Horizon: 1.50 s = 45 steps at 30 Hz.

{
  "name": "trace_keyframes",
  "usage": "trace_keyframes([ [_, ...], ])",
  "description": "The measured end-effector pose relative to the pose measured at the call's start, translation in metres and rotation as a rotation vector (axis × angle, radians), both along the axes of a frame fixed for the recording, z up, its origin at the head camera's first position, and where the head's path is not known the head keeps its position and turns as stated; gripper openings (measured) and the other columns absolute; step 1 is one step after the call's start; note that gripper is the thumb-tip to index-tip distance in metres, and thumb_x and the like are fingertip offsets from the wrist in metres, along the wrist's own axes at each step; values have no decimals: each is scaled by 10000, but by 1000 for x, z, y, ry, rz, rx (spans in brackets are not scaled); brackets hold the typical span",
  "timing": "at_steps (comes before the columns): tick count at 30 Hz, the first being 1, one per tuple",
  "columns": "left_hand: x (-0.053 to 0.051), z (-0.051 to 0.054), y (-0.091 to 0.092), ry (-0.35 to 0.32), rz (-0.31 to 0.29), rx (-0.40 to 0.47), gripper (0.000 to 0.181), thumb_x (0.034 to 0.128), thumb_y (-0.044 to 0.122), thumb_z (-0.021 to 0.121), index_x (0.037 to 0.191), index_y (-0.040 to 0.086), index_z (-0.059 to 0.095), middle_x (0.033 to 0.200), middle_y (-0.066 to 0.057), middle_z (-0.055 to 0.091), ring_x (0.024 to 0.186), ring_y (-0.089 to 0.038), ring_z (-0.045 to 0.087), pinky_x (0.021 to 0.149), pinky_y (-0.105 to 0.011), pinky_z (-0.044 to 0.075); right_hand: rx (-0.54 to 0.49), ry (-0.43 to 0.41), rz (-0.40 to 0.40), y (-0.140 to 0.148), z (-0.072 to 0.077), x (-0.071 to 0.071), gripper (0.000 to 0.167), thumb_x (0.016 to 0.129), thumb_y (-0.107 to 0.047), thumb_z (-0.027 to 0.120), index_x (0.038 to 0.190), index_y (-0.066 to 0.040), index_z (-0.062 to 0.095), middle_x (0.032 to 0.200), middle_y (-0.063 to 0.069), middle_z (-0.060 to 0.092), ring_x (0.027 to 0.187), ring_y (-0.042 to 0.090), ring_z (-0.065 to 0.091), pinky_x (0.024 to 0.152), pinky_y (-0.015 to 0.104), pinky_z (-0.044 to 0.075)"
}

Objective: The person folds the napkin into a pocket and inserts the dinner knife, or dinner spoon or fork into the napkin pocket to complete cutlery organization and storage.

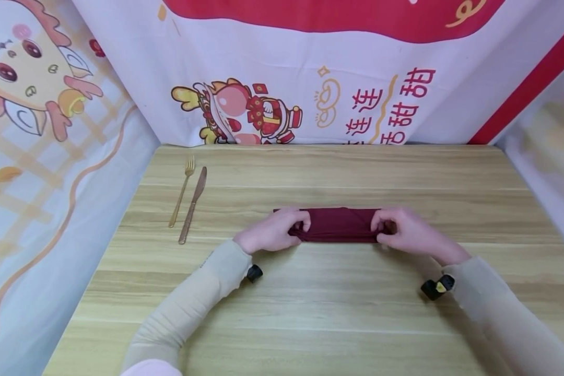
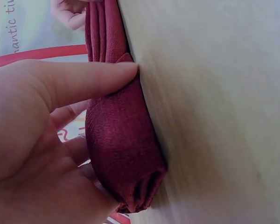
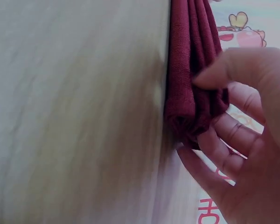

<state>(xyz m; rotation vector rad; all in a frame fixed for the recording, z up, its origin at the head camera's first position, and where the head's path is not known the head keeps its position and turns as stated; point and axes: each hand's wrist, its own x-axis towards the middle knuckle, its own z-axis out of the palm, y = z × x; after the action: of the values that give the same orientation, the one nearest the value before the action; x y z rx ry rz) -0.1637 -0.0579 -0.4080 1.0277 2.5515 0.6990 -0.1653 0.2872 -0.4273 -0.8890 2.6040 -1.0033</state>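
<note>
A dark red cloth (image 1: 340, 223), folded into a long narrow strip, lies across the middle of the wooden table. At its left end my left hand (image 1: 282, 228) pinches the near edge between thumb and fingers. My right hand (image 1: 404, 231) grips the right end in the same way. In the left wrist view the thumb presses on the front of the folded cloth (image 2: 121, 135), whose layers show at the end. The right wrist view shows stacked folds of the cloth (image 3: 184, 70), with the thumb against them and the fingers behind.
A gold fork (image 1: 180, 196) and a copper-coloured knife (image 1: 194, 205) lie side by side at the table's far left. The wooden table (image 1: 310, 313) ends at a printed white and red curtain (image 1: 272, 57) behind. More printed cloth hangs on both sides.
</note>
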Motion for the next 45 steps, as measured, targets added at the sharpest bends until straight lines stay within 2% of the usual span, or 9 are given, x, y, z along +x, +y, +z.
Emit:
trace_keyframes([
  [6, 1, -1, -4, 3, -10, 22, 272, 886, -36, 722, 1053, 153, 618, 985, 7, 579, 908, -177, 518, 830, -350, 438, 124, 87, 16, -3, -1, 3, 284, 768, -99, 884, 940, -224, 695, 885, -83, 619, 790, 154, 541, 702, 353, 486],
  [13, 1, 0, -10, 53, -9, 12, 312, 911, -102, 632, 1102, 145, 647, 1114, 1, 620, 1008, -173, 566, 914, -341, 472, 112, 85, -19, -5, 5, 3, 281, 794, -32, 860, 832, -236, 670, 763, -112, 593, 685, 136, 521, 591, 314, 466],
  [17, -2, -1, -10, 68, 20, 5, 286, 920, -75, 660, 1104, 144, 653, 1104, -3, 612, 1000, -180, 562, 911, -345, 472, 133, 148, -10, -6, 4, -1, 296, 777, -15, 861, 814, -234, 666, 772, -99, 596, 693, 131, 526, 609, 327, 469],
  [22, -2, -2, -8, 41, 78, 6, 263, 899, 20, 756, 1113, 144, 667, 1057, 21, 625, 944, -149, 562, 864, -321, 477, 206, 179, -6, -7, 2, -2, 248, 750, -111, 886, 874, -227, 705, 891, -70, 633, 760, 133, 556, 667, 343, 493],
  [27, 3, 2, 2, 96, 86, 32, 282, 913, 37, 743, 1173, 135, 693, 1069, 20, 643, 977, -127, 577, 895, -302, 480, 113, 195, -54, -6, 5, 0, 198, 824, -208, 867, 985, -208, 752, 964, -40, 653, 760, 145, 579, 644, 350, 512],
  [31, 7, 4, 10, 119, 64, 38, 300, 923, -49, 672, 1179, 96, 732, 1070, -16, 667, 1008, -147, 606, 932, -303, 479, 65, 235, -35, -4, 5, -1, 124, 892, -169, 818, 1010, -204, 806, 977, -62, 681, 814, 138, 616, 685, 378, 533],
  [38, 5, -3, 10, 77, 73, 14, 270, 928, -5, 701, 1158, 122, 763, 1087, 14, 673, 1056, -138, 616, 943, -287, 473, 151, 171, -10, 0, 1, -3, 170, 816, -145, 881, 966, -205, 825, 1034, -23, 690, 976, 209, 638, 874, 479, 520],
  [42, 3, -4, 2, 83, 63, 60, 296, 921, 55, 743, 1208, 130, 739, 1153, 15, 668, 1113, -148, 589, 989, -311, 446, 183, 173, -15, 0, 2, -3, 223, 791, -208, 904, 995, -205, 815, 1078, 13, 689, 1026, 258, 627, 910, 513, 502],
  [45, 3, 0, -10, 107, 105, 123, 345, 893, 78, 792, 1226, 122, 710, 1209, 2, 644, 1165, -172, 560, 1028, -343, 428, 166, 155, -54, 3, 5, -1, 249, 787, -225, 909, 1014, -207, 807, 1104, 35, 693, 1055, 280, 624, 911, 523, 500],
])
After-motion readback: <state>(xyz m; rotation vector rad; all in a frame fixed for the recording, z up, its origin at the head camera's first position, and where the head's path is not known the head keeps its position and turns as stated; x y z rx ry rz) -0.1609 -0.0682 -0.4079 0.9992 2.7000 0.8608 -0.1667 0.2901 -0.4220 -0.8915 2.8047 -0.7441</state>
